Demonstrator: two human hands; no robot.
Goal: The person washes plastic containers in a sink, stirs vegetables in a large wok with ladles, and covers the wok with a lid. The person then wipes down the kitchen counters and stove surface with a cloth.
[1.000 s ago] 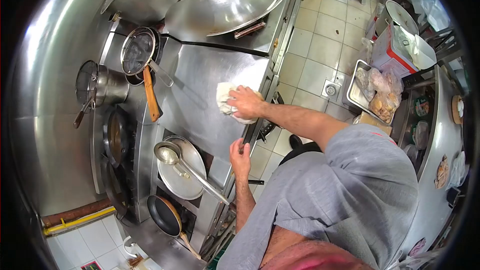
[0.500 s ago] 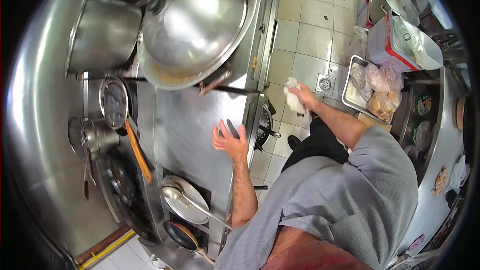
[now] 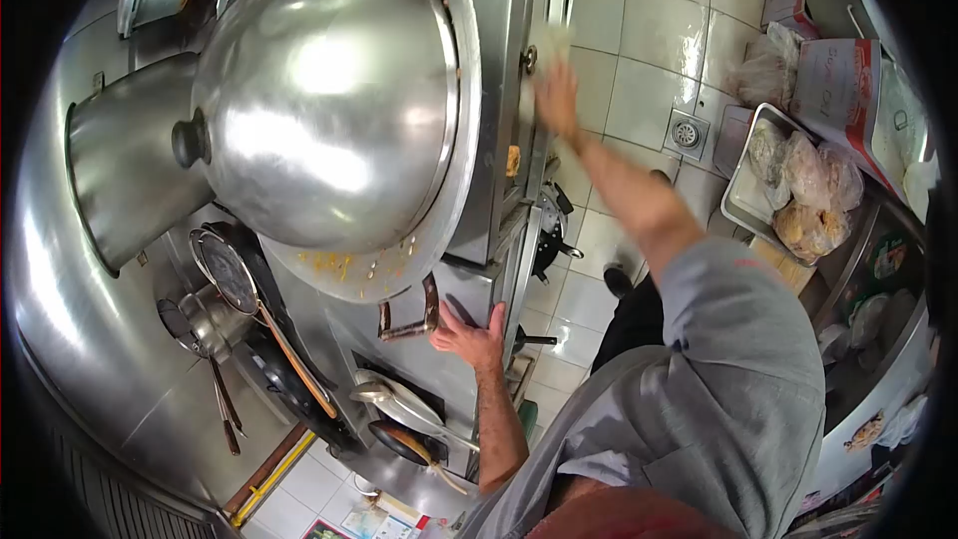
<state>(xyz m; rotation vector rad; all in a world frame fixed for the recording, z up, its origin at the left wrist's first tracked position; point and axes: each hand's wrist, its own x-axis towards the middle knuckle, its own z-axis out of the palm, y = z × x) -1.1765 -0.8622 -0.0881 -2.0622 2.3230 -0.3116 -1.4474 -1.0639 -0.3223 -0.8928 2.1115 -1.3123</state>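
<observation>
My right hand (image 3: 557,98), smeared by motion, is on the stove's front edge, to the right of a big wok. The pale cloth (image 3: 552,48) in its fingers shows only as a blur. My left hand (image 3: 472,341) lies lower down on the steel top (image 3: 454,289), its thumb and fingers apart, close beside the wok's brown-stained handle (image 3: 409,317). It holds nothing that I can see. A shiny domed lid (image 3: 334,170) with a dark knob covers the wok (image 3: 374,279), whose rim carries orange food bits.
A tall pot (image 3: 140,160) stands left of the lid. Strainers (image 3: 228,269), a ladle (image 3: 374,392) and a frying pan (image 3: 399,441) are along the stove. At right are a tray (image 3: 743,195) with bagged food, a box (image 3: 833,90) and a floor drain (image 3: 686,133).
My right hand has swung the cloth from above the floor to the stove's front edge. The view has shifted, so the lidded wok looks larger and nearer. My left hand stays spread on the steel.
</observation>
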